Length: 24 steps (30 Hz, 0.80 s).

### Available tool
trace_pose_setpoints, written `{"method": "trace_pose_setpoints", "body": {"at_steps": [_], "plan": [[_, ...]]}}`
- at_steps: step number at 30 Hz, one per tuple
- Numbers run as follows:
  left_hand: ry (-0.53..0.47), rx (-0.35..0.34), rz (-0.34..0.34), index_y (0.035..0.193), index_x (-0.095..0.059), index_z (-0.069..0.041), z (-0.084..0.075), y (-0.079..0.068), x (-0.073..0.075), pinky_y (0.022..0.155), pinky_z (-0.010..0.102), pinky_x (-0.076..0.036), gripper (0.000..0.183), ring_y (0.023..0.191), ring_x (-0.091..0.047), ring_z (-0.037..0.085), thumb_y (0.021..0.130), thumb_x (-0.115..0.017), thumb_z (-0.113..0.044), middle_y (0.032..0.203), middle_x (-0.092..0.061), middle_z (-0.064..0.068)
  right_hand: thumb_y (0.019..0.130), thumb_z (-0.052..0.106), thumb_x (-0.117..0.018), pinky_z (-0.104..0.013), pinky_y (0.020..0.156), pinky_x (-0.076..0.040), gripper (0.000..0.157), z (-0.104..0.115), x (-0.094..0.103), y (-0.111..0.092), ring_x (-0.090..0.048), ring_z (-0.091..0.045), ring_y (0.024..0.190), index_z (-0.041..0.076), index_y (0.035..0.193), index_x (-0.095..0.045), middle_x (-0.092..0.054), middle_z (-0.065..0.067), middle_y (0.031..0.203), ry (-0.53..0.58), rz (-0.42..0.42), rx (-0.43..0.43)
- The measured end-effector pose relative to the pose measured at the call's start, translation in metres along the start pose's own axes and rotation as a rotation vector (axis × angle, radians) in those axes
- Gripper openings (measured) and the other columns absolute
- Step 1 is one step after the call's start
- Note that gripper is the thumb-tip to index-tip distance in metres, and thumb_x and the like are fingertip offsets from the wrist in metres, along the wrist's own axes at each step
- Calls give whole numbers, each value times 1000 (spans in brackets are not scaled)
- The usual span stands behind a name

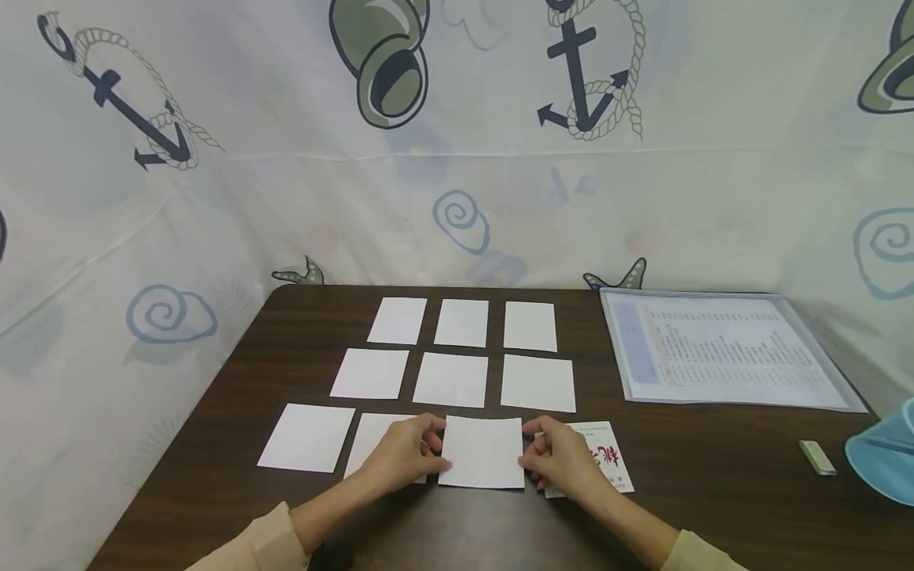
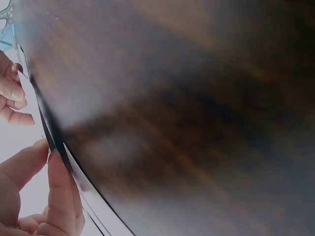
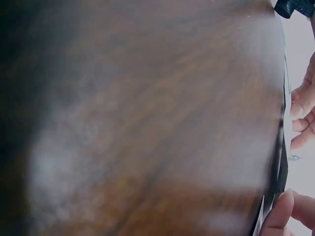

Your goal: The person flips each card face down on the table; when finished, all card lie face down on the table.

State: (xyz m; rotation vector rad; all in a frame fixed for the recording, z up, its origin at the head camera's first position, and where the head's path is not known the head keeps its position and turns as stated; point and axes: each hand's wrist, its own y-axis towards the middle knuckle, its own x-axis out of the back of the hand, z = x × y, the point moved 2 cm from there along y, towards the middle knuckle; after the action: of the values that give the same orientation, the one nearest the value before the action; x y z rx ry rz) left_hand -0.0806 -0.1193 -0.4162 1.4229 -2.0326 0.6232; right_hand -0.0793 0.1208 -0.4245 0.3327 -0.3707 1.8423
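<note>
Both hands hold one blank white card (image 1: 481,454) by its opposite side edges, near the front of the dark table. My left hand (image 1: 405,450) pinches the left edge between thumb and fingers. At the right edge, my right hand (image 1: 564,458) grips it the same way. Seen edge-on in the left wrist view, the card (image 2: 32,101) spans between the two hands, close over the table. A card with red characters (image 1: 608,456) lies partly under my right hand. Behind my left hand lies another white card (image 1: 374,432), partly covered.
Several white cards lie in rows, among them a near-left card (image 1: 307,438) and a middle card (image 1: 451,379). A printed sheet in a clear sleeve (image 1: 735,349) lies at the back right. A small pale green block (image 1: 817,457) and a blue container (image 1: 885,452) are at the right.
</note>
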Motion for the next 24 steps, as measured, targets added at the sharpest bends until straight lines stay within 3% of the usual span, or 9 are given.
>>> {"method": "trace_pose_setpoints", "body": {"at_steps": [8, 24], "plan": [[-1, -1, 36, 113, -57, 9, 0, 0, -2, 49, 21, -47, 50, 62, -55, 7, 70, -80, -5, 79, -59, 2, 74, -5, -72, -24, 41, -47, 36, -2, 0, -1, -54, -11, 44, -8, 106, -55, -61, -3, 62, -50, 27, 20], [92, -14, 58, 110, -58, 8, -6, 4, 0, 54, 20, -45, 49, 60, -53, 7, 67, -81, -2, 76, -56, 2, 74, -6, -72, -25, 38, -46, 36, -1, -1, 0, -51, -10, 43, -3, 101, -49, -53, 0, 60, -96, 49, 11]]}}
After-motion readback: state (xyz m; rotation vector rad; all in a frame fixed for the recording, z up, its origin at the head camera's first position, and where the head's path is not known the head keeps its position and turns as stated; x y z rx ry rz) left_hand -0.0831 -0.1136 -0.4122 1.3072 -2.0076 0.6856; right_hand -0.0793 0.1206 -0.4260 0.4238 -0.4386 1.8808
